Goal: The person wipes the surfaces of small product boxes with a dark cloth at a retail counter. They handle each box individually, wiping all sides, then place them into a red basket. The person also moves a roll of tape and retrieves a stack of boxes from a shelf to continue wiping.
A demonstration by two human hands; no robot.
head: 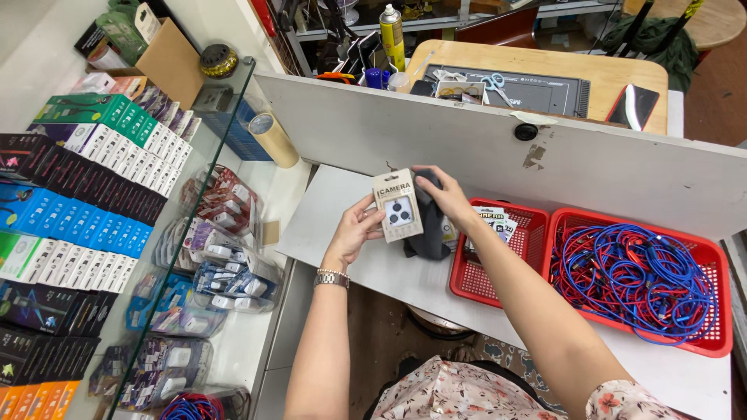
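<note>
Fingers of the left hand (354, 231) pinch the lower edge of a small beige card package (397, 205), held upright above the grey counter (327, 214). Right hand (445, 196) wraps over the top of a dark handheld scanner (428, 225) just behind that package. Beside the scanner sits a red basket (467, 284) with more packets (496, 222); beyond it, another red basket (720, 299) piled with blue and red cables (630, 280).
</note>
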